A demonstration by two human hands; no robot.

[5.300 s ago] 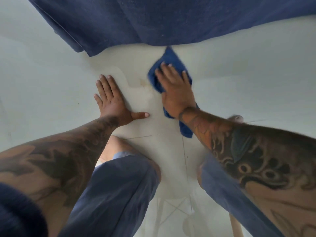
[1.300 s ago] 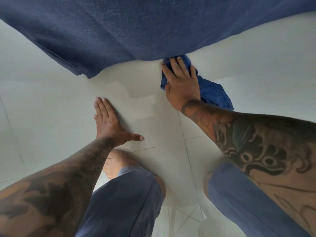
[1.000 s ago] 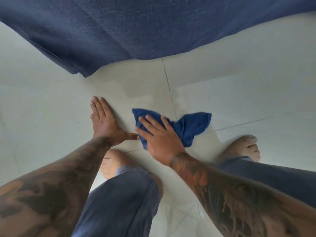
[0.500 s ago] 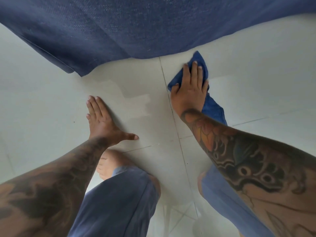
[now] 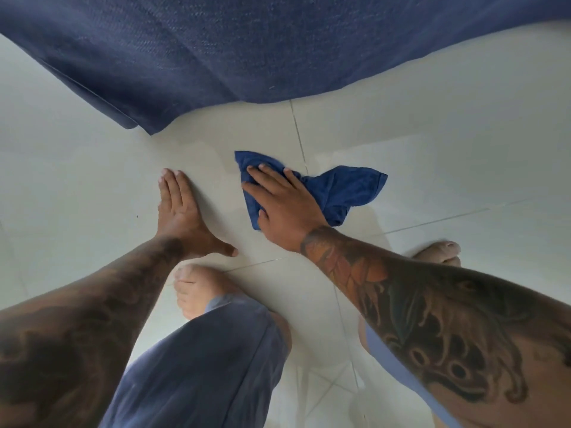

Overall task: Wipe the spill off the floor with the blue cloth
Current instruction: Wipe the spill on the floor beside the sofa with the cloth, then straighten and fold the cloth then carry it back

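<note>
On the pale tiled floor (image 5: 432,149), between the bare feet and the hanging dark blue fabric (image 5: 278,41), the blue cloth (image 5: 343,189) lies bunched flat, right by a grout line. Right hand (image 5: 284,205) is pressed palm-down on its left part, fingers spread, not clenched, pinning the cloth rather than gripping it. Left hand (image 5: 179,211) is flat on the bare tile, fingers straight, thumb out, holding nothing, just bracing; well clear of the cloth. Progress, as a judgement: mid-wipe. A faint wet sheen (image 5: 197,149) shows on the tile ahead of the left hand, and another dull patch (image 5: 367,217) just right of the cloth, so some of the spill looks left; no pooled liquid visible. The edges of the wet area are hard to tell on this glossy tile. Cloth long axis runs roughly left-right across the view, slightly tilted; one corner points up-left under the fingertips, and the loose wider end fans to the right, free of the hand. Remaining: passes over the sheen at left and right.
</note>
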